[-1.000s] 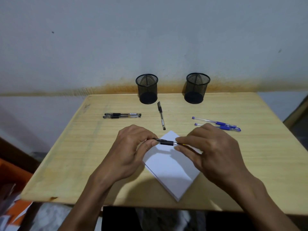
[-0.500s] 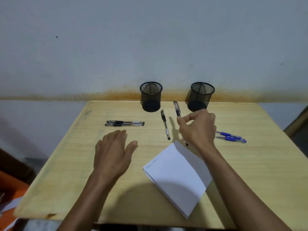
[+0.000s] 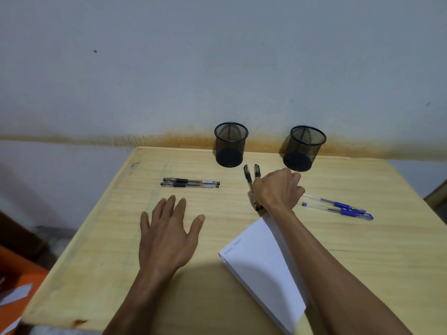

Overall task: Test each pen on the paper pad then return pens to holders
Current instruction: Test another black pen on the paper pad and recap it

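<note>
My right hand [image 3: 278, 189] has its fingers curled round a black pen [image 3: 257, 170], low over the table and alongside another black pen [image 3: 247, 176] that lies there. Only the held pen's cap end and tip show past the hand. My left hand [image 3: 169, 233] rests flat on the table with its fingers spread, holding nothing. The white paper pad [image 3: 261, 264] lies near the front, partly under my right forearm, with small writing at its left corner. Two black mesh holders [image 3: 231, 143] [image 3: 306, 147] stand at the back edge, and both look empty.
Two more black pens [image 3: 191, 183] lie side by side at the left. Two blue pens [image 3: 338, 206] lie at the right. The wooden table [image 3: 362, 250] stands against a grey wall. Orange things [image 3: 14, 286] sit on the floor at the lower left.
My hands came apart from the pen they held over the pad. My right hand carried it forward and down beside the lying black pen; my left hand moved left and flattened on the table.
</note>
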`<act>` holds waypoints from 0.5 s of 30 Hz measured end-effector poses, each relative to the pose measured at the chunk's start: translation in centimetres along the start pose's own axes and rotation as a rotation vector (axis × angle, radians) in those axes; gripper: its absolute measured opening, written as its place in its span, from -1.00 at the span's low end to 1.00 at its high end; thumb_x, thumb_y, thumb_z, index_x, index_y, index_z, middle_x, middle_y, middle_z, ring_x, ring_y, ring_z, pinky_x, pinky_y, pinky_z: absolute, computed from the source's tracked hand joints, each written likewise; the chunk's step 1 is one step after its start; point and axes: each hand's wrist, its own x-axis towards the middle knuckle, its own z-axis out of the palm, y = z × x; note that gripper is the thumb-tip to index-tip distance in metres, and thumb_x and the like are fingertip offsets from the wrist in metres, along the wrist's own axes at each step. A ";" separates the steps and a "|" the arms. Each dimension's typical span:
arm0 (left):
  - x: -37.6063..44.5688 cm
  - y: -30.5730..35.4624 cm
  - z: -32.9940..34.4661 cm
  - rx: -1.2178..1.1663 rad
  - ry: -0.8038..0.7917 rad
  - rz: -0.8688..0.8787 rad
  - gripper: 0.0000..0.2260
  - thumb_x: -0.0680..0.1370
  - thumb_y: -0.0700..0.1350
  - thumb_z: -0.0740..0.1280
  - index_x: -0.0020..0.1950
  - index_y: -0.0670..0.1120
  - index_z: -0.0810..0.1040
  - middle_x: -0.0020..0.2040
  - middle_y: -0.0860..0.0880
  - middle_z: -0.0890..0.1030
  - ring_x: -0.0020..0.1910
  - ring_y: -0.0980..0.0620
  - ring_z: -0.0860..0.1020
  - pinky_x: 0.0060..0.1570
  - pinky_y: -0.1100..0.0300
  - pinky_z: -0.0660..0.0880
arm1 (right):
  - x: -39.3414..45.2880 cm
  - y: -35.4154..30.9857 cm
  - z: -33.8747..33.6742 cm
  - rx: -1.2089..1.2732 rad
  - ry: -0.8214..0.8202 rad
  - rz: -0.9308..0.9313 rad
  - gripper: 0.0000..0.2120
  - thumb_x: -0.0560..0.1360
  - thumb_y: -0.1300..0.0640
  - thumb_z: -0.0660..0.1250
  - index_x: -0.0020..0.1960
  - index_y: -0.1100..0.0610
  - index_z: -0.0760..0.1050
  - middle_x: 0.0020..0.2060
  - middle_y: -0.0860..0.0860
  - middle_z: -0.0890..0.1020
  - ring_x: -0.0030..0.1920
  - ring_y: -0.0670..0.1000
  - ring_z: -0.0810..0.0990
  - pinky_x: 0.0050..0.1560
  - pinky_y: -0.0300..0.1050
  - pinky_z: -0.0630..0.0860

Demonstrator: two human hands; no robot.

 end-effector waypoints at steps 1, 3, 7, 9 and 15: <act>0.0 0.0 0.0 0.001 0.000 0.000 -0.35 0.59 0.36 -0.06 0.59 0.05 0.21 0.63 0.04 0.13 0.61 0.03 -0.02 0.55 -0.14 -0.07 | 0.1 0.1 0.1 -0.012 0.006 -0.004 -0.77 0.47 0.03 0.37 -0.08 0.19 0.66 0.06 0.05 0.58 0.24 0.14 0.41 0.21 0.09 0.32; 0.0 0.0 0.0 -0.001 0.000 -0.002 -0.35 0.59 0.36 -0.06 0.59 0.06 0.21 0.63 0.04 0.13 0.61 0.03 -0.02 0.55 -0.14 -0.07 | 0.2 0.3 0.3 -0.030 0.012 -0.010 -0.76 0.46 0.01 0.37 -0.10 0.19 0.67 0.05 0.05 0.59 0.23 0.14 0.42 0.21 0.09 0.33; 0.0 -0.1 0.0 0.001 0.007 0.000 -0.35 0.59 0.36 -0.06 0.59 0.06 0.21 0.63 0.04 0.13 0.61 0.02 -0.01 0.55 -0.14 -0.07 | 0.1 0.5 0.1 -0.040 0.046 -0.022 -0.70 0.47 -0.06 0.37 -0.16 0.19 0.68 0.04 0.08 0.61 0.24 0.15 0.42 0.23 0.12 0.34; 0.0 -0.1 0.0 0.001 0.005 -0.002 -0.35 0.59 0.36 -0.06 0.59 0.06 0.21 0.63 0.04 0.13 0.61 0.03 -0.02 0.55 -0.14 -0.07 | -0.2 0.4 -0.3 -0.009 0.085 -0.093 -0.72 0.48 -0.06 0.39 -0.18 0.15 0.69 0.06 0.08 0.60 0.25 0.16 0.41 0.24 0.13 0.32; 0.0 -0.1 0.0 -0.007 0.009 -0.005 -0.35 0.59 0.37 -0.05 0.59 0.06 0.21 0.63 0.03 0.14 0.61 0.02 -0.01 0.55 -0.15 -0.08 | -2.5 -2.2 0.8 0.062 -0.054 -0.614 -0.77 0.52 -0.14 0.40 0.00 -0.03 0.74 0.07 -0.07 0.56 0.20 0.04 0.38 0.15 -0.02 0.29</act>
